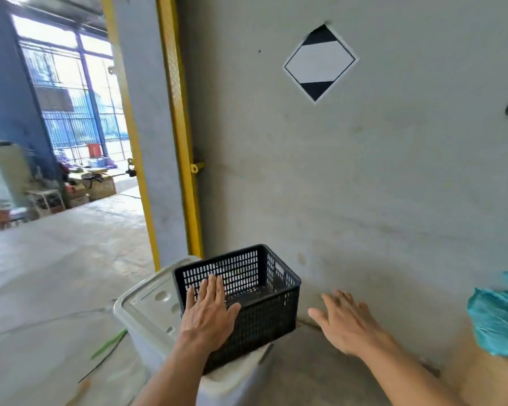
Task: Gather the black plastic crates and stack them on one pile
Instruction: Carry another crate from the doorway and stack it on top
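Observation:
One black plastic crate (264, 306) with slotted walls sits upright on the lid of a white plastic bin (147, 312), close to the grey wall. My left hand (208, 315) lies flat over the crate's near left corner, fingers spread, not gripping it. To the crate's right, a little apart from it, my right hand (346, 323) hovers with its fingers apart and holds nothing. The crate looks empty inside.
A grey wall (364, 186) with a black-and-white diamond sign (320, 63) stands right behind the crate. A yellow door frame (185, 159) opens left onto a concrete floor (56, 273). A blue-green plastic bag (499, 320) lies on a box at the right.

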